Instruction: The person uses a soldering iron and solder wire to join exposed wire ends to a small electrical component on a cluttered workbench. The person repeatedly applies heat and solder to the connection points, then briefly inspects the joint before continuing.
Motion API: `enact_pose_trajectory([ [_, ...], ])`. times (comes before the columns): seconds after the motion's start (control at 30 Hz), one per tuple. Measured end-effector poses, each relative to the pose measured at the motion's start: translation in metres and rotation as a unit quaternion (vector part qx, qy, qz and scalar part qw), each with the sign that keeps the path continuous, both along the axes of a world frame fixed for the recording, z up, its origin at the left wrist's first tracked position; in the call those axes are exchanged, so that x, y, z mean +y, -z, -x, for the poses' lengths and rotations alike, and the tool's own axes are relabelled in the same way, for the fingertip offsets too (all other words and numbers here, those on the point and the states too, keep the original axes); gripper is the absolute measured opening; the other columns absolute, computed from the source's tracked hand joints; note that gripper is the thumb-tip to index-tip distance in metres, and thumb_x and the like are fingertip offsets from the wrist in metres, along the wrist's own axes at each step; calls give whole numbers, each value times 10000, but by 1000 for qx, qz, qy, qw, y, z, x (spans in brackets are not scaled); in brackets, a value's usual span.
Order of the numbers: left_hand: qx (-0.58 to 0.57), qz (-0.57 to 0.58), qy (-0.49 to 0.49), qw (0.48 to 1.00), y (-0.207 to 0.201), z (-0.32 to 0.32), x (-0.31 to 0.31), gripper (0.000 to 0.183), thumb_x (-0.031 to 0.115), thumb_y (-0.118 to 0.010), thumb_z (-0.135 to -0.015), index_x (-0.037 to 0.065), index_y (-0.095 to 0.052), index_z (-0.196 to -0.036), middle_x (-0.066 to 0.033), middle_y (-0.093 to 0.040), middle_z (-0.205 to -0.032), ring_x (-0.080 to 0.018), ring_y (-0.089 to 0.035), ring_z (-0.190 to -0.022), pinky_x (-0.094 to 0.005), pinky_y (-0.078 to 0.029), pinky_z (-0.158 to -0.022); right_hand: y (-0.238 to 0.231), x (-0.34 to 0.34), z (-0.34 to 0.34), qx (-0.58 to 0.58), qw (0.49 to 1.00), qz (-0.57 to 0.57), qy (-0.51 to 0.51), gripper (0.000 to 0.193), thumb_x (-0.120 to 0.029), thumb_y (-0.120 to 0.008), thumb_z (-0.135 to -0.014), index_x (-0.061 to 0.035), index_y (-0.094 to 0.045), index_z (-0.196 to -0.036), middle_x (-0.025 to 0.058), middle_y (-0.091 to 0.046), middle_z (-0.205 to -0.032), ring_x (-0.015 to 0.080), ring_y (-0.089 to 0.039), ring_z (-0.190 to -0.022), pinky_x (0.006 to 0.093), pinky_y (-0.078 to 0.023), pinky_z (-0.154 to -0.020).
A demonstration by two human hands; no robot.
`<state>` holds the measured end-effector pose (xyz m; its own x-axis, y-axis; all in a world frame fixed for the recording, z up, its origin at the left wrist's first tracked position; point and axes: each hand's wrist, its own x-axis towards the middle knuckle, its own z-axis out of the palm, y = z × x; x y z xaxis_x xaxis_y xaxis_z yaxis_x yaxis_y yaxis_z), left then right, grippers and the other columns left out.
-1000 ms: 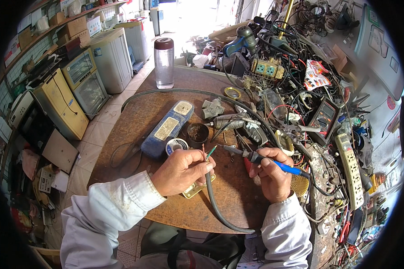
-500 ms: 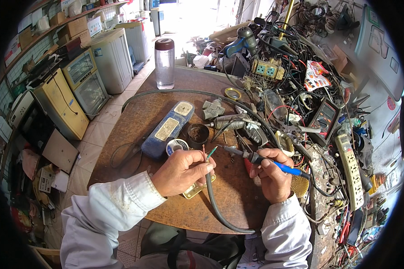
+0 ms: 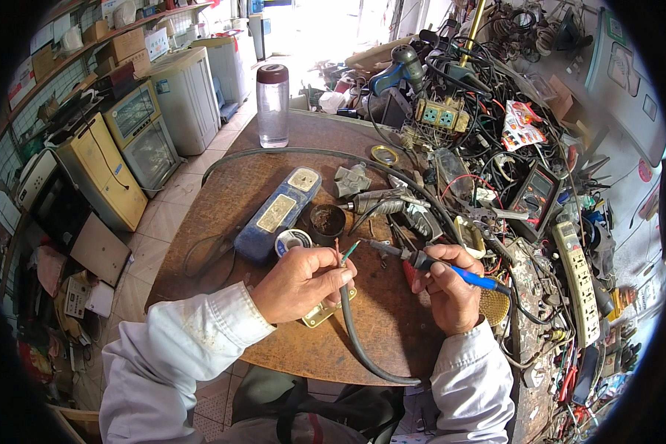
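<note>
While both hands work over the round brown bench [image 3: 222, 200]:
Left hand [image 3: 300, 281]: closed on a grey cable [image 3: 355, 337], pinching its bared green and red wire ends [image 3: 345, 253] upright.
Right hand [image 3: 451, 288]: wrapped around a blue-handled soldering iron [image 3: 429, 263], tip aimed left, just beside the wire ends.
Cable: curving from the left hand down toward the bench's near edge.
Nearby: solder spool [image 3: 292, 240], small dark flux pot [image 3: 327, 220], blue power strip [image 3: 277, 213], clear bottle [image 3: 272, 95], tangled tools at right.
Doing it well, as judged: steady wrists, wire ends held still, tip touched briefly, fingers kept back from heat.
</note>
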<state>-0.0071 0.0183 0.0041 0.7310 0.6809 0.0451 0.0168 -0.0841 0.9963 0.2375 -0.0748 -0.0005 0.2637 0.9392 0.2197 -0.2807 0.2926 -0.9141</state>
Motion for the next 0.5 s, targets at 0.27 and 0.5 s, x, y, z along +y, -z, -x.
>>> enact_pose_trajectory([
  [0.27, -2, 5, 3, 1000, -1, 0, -1, 212, 137, -563, -997, -66, -619, -1021, -91, -678, -896, -72, -611, -692, -221, -516, -637, -1, 0, 0, -5, 1000, 1, 1, 283, -93, -645, -834, 78, -639, -1059, 142, -666, -866, 193, -642, -720, 321, -549, -645],
  [0.5, -7, 8, 4, 1000, 0, 0, 0, 217, 146, -567, -996, -63, -620, -1014, -89, -678, -897, -70, -611, -695, -224, -518, -638, 2, 1, -1, -11, 1000, -18, -2, 260, -51, -646, -818, 79, -650, -1043, 146, -669, -877, 184, -644, -716, 315, -550, -644],
])
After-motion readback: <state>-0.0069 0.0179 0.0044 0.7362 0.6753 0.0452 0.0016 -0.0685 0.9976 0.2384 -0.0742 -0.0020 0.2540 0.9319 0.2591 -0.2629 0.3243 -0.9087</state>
